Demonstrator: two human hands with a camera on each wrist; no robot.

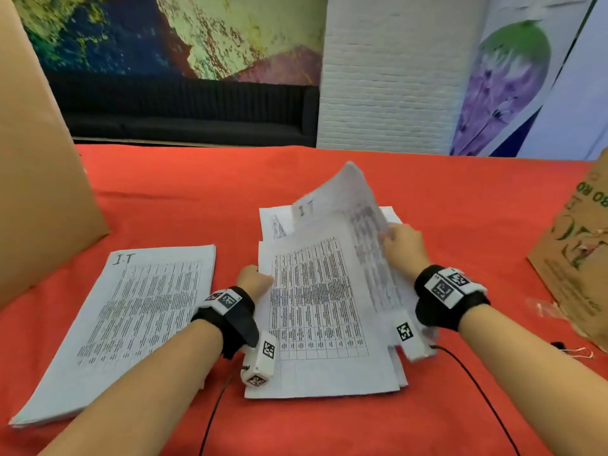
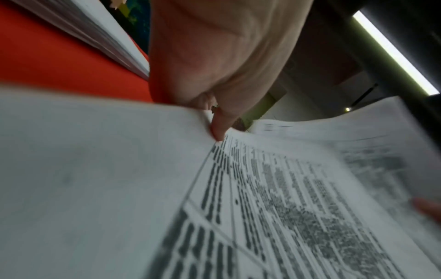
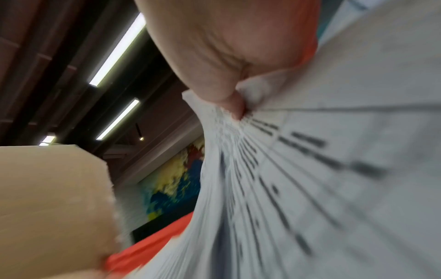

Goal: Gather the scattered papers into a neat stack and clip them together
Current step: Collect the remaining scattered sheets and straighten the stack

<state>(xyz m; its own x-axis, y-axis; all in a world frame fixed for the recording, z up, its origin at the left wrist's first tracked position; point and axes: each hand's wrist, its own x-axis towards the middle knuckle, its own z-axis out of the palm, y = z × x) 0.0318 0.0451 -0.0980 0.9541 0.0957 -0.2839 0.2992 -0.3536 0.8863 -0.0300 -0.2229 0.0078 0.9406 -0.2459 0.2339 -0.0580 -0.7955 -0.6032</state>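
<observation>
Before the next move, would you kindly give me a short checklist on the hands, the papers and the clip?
1. Left hand grips the middle pile's left edge: ok.
2. Right hand holds the lifted sheets: ok.
3. Middle pile squared: not ok, sheets fan out at the far and right edges.
4. Left stack merged with the pile: not ok, it lies apart on the red cloth.
5. Clip ready: cannot tell; a small black object lies near the paper bag.

It looks like a big hall or studio, not a home: a red tablecloth point(image 1: 427, 192), a painted wall picture point(image 1: 164, 34), a white brick wall point(image 1: 388, 77) and long ceiling lights point(image 3: 119, 49).
</observation>
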